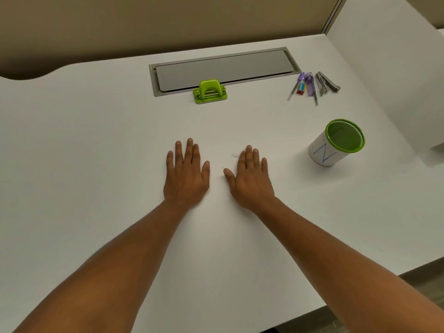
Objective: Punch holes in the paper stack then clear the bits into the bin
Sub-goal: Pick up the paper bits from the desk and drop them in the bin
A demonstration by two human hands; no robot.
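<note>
Both hands, left hand (186, 175) and right hand (249, 180), are lying flat mid-frame, fingers loosely spread, holding nothing. Paper bits (235, 155) are sitting by the right fingertips; sweeping them toward the green-rimmed bin (336, 143) at right likely comes next.

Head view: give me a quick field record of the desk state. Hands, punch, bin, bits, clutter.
left hand: flat on the desk, palm down, holds nothing
right hand: flat on the desk, palm down, holds nothing
hole punch: green, far centre, by the grey cable hatch, untouched
bin: green mesh cup with a white wrap, upright, right of the hands
paper bits: few small scraps by the right hand's fingers
paper stack: not visible
stationery: pens, eraser and a metal stapler, far right
</note>
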